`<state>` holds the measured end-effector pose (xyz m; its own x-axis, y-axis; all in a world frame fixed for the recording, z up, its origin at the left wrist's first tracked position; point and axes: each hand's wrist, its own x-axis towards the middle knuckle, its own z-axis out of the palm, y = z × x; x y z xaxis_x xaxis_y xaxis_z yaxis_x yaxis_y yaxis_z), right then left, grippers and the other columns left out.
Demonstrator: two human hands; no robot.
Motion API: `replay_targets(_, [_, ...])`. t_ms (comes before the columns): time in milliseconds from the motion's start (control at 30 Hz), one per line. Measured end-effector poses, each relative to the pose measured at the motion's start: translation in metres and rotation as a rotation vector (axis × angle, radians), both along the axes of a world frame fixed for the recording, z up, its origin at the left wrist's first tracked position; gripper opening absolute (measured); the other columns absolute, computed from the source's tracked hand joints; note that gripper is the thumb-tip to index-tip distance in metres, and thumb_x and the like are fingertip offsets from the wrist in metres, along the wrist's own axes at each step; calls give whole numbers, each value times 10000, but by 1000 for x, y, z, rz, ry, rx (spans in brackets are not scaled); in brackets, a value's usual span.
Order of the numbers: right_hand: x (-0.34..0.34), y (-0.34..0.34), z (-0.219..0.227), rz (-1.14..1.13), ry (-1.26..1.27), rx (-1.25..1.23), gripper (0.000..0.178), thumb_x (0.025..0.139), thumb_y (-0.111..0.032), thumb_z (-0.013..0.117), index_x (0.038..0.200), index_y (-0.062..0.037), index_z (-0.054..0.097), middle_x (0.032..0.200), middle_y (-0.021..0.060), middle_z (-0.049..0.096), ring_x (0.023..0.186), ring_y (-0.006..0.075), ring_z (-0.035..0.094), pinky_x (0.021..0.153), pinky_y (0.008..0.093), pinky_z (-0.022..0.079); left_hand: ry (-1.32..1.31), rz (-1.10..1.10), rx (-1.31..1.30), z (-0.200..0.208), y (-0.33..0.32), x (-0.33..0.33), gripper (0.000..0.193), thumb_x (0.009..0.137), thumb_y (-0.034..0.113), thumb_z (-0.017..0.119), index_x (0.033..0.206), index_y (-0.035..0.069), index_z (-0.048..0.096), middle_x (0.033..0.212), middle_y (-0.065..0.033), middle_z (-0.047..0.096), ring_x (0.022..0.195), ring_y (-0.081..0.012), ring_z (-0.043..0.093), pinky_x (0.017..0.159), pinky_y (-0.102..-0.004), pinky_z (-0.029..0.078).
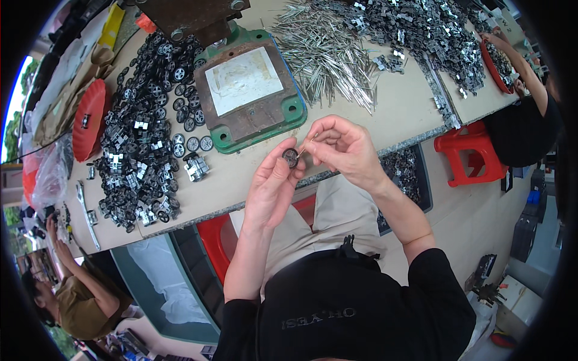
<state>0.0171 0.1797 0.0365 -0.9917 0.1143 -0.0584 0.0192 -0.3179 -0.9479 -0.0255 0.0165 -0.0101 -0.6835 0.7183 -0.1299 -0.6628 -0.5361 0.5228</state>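
My left hand pinches a small black toy wheel with a spoked silver face between thumb and fingers. Just right of it, my right hand grips a thin metal axle pin, whose end meets or nearly touches the wheel; exact contact is too small to tell. Both hands are over the table's near edge, in front of a green-based press with a pale plate on its bed. Beyond the press to the right lies a heap of silver axle pins. Loose black wheels lie left of the press.
Wheeled assemblies pile up at the left, near a red dish and a wrench. Black clip-like parts are heaped at the far right. A red stool stands right; co-workers sit at both sides. A dark bin is below.
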Motion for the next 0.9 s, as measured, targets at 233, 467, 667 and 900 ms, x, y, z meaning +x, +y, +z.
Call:
replay_targets(233, [0,-7,-6,0,16,-81,111,849,-10,575,954,1,539,842,40,611,724,79,591,600,194,467,-48,9,5,3,-2,1,346,911,132,512,1229,4,463,1105,-94,560,955,-155,556,865,-286,450])
replay_targets(467, [10,-10,-10,-162,397,760,86,803,18,602,889,18,590,784,54,640,701,95,617,588,217,494,123,115,-62,3,5,5,291,895,64,520,1177,-4,503,1054,-100,591,944,-158,582,844,-301,485])
replay_targets(667, [14,-3,-7,-165,173,317,186,780,5,632,963,-17,601,832,68,643,816,127,637,640,246,505,63,49,-86,0,6,4,294,895,93,528,1176,9,507,1043,-90,608,902,-178,606,819,-302,496])
replay_targets(900, [-13,118,7,-438,-97,1014,243,804,-146,618,1016,-27,614,956,69,641,728,121,592,643,256,470,-18,1,-104,1,10,0,347,890,162,546,1181,-15,477,1067,-142,574,903,-202,610,815,-282,515])
